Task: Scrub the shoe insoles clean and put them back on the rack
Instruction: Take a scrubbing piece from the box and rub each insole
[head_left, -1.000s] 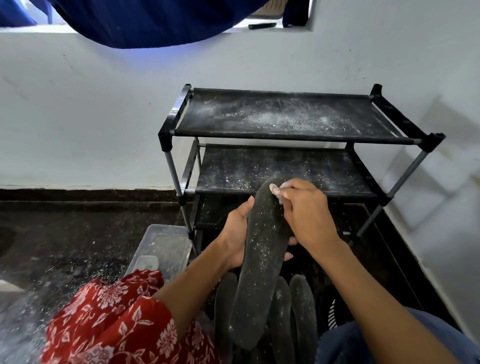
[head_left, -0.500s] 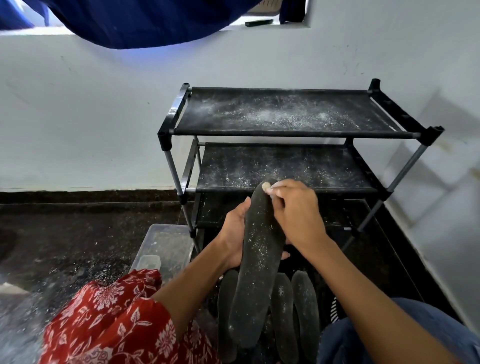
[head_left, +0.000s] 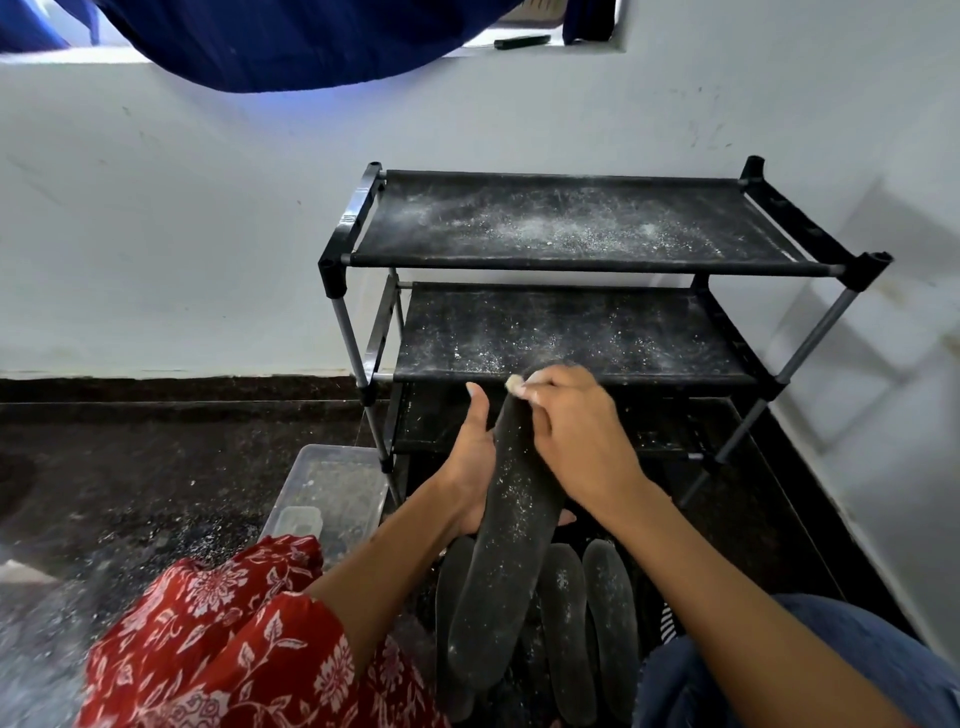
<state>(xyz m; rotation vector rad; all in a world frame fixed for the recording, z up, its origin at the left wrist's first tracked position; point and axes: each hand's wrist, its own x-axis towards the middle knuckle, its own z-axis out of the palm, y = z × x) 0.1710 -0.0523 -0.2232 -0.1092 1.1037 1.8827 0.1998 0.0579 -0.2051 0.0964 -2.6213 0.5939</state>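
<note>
One dark insole (head_left: 511, 540), held tilted with its toe end up towards the rack and its heel end down near the person's lap; white powder specks across its face. The left hand (head_left: 470, 462) cradles it from behind and from the left, thumb straight up along the left edge, fingers wrapped underneath with a fingertip showing at the right edge. The right hand (head_left: 576, 441) has its fingers curled on a small pale scrubbing piece (head_left: 514, 384) and presses it against the toe end of the insole.

Insoles on the floor (head_left: 130, 467), below the held one: three counted in view, lying side by side lengthwise, one (head_left: 451, 597) at the left, one (head_left: 563, 623) in the middle, one (head_left: 610, 613) at the right; parts are covered by the held insole, so more cannot be told.

One black shoe rack (head_left: 571, 223) against the white wall (head_left: 182, 234): three tiers seen, the top two dusted with white powder, none bearing an insole.

One clear plastic container (head_left: 332, 488) on the floor just beside the rack's front left leg.

One blue cloth (head_left: 291, 41) hanging at the top edge of the view.
</note>
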